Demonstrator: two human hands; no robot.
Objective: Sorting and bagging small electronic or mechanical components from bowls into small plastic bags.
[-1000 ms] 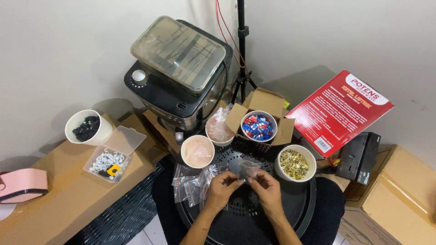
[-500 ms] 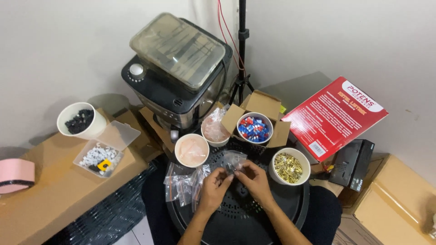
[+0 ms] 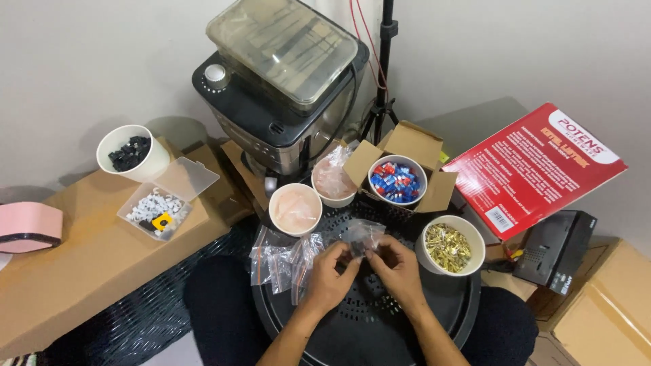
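My left hand (image 3: 330, 272) and my right hand (image 3: 395, 268) meet over a round black perforated tray (image 3: 366, 325) on my lap. Both pinch a small clear plastic bag (image 3: 361, 235) with something dark inside. A loose pile of more small clear bags (image 3: 283, 257) lies just left of my left hand. Right of my right hand stands a white cup of small brass-coloured parts (image 3: 448, 245). Behind the hands are a white cup of pale pink pieces (image 3: 295, 209), a cup holding a clear bag (image 3: 333, 179), and a cup of red and blue parts (image 3: 397, 180) in an open cardboard box.
A black and silver appliance with a clear lid (image 3: 281, 95) stands behind. On the left cardboard box (image 3: 74, 264) are a white cup of black parts (image 3: 130, 152), a clear tray of white pieces (image 3: 163, 203) and a pink object (image 3: 27, 227). A red box (image 3: 532, 166) leans right.
The view has shifted slightly. My hands have stayed together at the tray's back edge, still working the small clear bag between the fingers.
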